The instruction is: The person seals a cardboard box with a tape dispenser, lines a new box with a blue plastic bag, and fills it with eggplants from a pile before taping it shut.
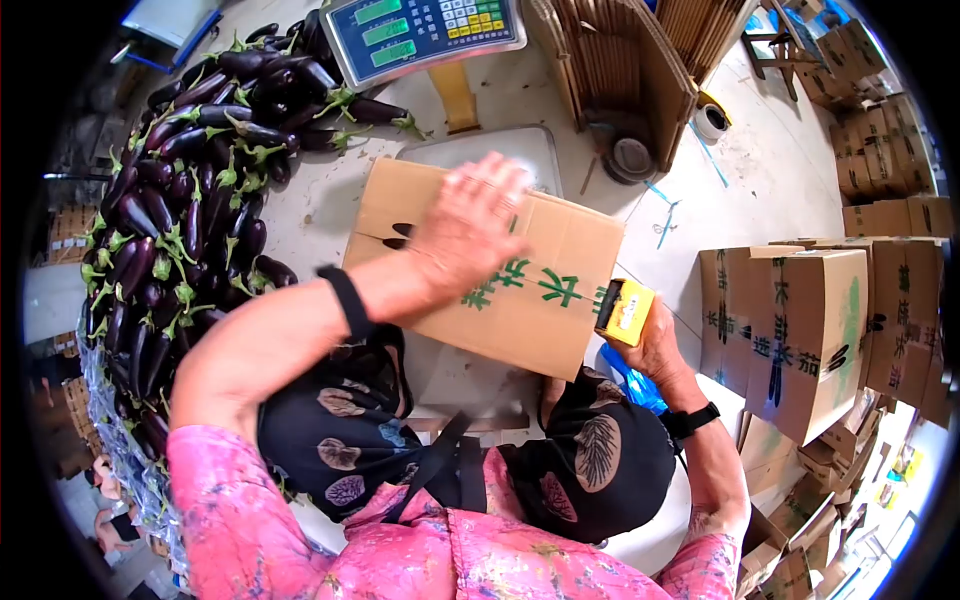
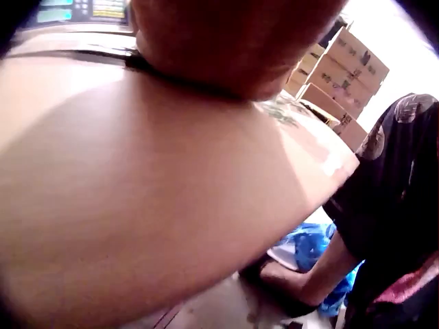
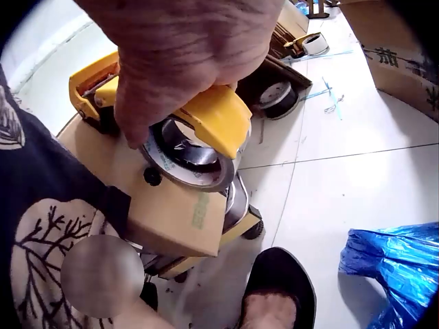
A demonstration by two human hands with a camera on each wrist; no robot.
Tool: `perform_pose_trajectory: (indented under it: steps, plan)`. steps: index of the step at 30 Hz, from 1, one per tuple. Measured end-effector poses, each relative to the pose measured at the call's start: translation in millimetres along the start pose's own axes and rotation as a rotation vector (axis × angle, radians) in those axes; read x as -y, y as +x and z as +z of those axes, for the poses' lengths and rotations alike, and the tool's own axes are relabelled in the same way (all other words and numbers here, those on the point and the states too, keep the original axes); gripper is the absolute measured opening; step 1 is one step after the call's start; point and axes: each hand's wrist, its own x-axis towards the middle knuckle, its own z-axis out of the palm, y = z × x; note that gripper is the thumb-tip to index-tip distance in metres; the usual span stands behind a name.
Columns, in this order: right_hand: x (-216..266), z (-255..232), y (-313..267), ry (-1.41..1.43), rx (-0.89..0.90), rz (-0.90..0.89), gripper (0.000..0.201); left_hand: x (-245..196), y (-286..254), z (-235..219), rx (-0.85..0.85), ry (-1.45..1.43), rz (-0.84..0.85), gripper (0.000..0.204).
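Note:
A closed cardboard box (image 1: pixel 400 190) with green characters lies tilted across the scale's platform (image 1: pixel 540 150) between the knees. My left hand (image 1: pixel 465 225) rests flat on its top, fingers stretched toward the far edge; in the left wrist view the hand (image 2: pixel 206 48) fills the top above the box (image 2: pixel 137 192). My right hand (image 1: pixel 655 340) grips a yellow tape dispenser (image 1: pixel 630 312) at the box's right end. The right wrist view shows the hand (image 3: pixel 185 55) curled over the dispenser (image 3: pixel 219 120), its tape roll (image 3: pixel 185 161) hanging beside the box (image 3: pixel 171 212).
Many eggplants (image 1: pixel 190 190) are piled at the left. The scale's display (image 1: pixel 420 40) stands beyond the box. Folded cardboard (image 1: pixel 610 80) and a dark tape roll (image 1: pixel 630 158) are at the back, printed boxes (image 1: pixel 800 330) at the right, and blue plastic (image 3: pixel 391 274) on the floor.

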Motion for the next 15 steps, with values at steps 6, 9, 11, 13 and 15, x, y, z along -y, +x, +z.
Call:
perform_pose_trajectory:
  steps: [6,9,11,13,15]
  plan:
    - [-6.7,-2.3,1.9,0.044,-0.032,-0.003,0.055,-71.7,42.3,19.5,-0.035,-0.128,-0.051,0.067]
    - [-6.3,-8.6,0.8,-0.013,-0.015,-0.043,0.051,-71.2,39.2,15.4,-0.007,-0.135,-0.04,0.065]
    - [-6.7,-17.1,0.3,-0.035,0.005,-0.062,0.05,-71.9,40.2,13.2,0.01,-0.111,-0.024,0.066]
    - [-17.3,-19.5,-1.0,-0.069,-0.01,-0.128,0.047,-72.5,41.9,12.3,0.019,-0.088,-0.013,0.066]
    - [-46.8,-15.3,-9.8,-0.127,0.018,-0.105,0.045,-72.0,43.3,12.4,0.024,-0.079,-0.005,0.066]
